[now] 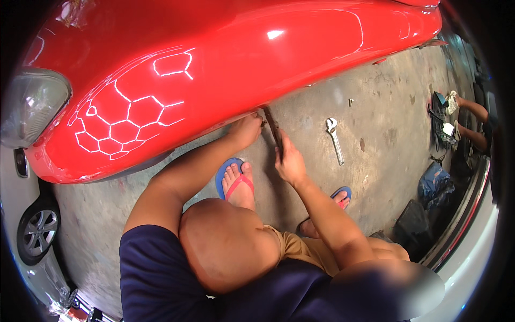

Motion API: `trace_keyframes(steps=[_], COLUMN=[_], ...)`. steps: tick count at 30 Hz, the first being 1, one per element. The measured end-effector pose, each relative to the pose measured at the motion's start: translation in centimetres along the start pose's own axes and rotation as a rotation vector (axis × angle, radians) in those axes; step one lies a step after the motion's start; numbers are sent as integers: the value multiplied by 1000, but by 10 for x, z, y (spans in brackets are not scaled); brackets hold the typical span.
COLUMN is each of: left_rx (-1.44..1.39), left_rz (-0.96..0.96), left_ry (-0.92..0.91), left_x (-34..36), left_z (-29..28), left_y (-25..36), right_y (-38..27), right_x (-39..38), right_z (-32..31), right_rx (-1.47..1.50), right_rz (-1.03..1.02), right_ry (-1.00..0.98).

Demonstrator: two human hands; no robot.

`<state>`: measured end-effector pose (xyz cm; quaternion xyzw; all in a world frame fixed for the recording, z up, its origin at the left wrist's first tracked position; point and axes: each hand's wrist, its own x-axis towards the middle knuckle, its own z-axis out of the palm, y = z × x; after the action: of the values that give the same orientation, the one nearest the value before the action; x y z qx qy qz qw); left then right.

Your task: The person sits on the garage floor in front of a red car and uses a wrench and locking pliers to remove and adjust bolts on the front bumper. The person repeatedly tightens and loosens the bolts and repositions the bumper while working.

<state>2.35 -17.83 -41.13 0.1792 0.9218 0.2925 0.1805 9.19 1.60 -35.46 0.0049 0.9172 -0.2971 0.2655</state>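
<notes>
I squat on a concrete floor beside a glossy red car body panel (225, 59). My left hand (245, 129) presses against the panel's lower edge, fingers curled at the rim. My right hand (289, 161) grips a long dark flat tool (272, 126), its tip reaching up under the same edge next to my left hand. My feet in blue and pink flip-flops (232, 180) rest just below the hands.
An adjustable wrench (335, 140) and a small bolt (350, 101) lie on the floor (386, 134) to the right. Another person's legs (472, 121) sit by dark bags at far right. A headlamp (32, 104) and a silver car's wheel (36, 231) are at left.
</notes>
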Motion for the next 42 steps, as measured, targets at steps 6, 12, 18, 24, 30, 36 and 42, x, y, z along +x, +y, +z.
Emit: trace_keyframes(steps=[6,12,18,24,30,36,42], left_rx=[-15,-91,-348,-1061,-1261,-1278,-1148], left_rz=[7,7,-193,-425,-269,-149,-89], left_ry=[24,102,-27,-141,-168,-289,-248], left_x=[5,2,2,8,16,20,18], left_z=[0,-1,-6,-4,-36,-53,-83], left_y=[0,-7,-18,-17,23,60,85], right_y=[3,15,65,93,68,4,-10], right_x=[3,-3,-23,-5,10,7,-3], right_z=[3,1,-16,-41,-68,-82,-102], right_rx=[51,157,-77,-122,400,663,790], right_rz=[-40,19,147,-17,29,-93,-75], right_ry=[66,144,247,596,360,163,193])
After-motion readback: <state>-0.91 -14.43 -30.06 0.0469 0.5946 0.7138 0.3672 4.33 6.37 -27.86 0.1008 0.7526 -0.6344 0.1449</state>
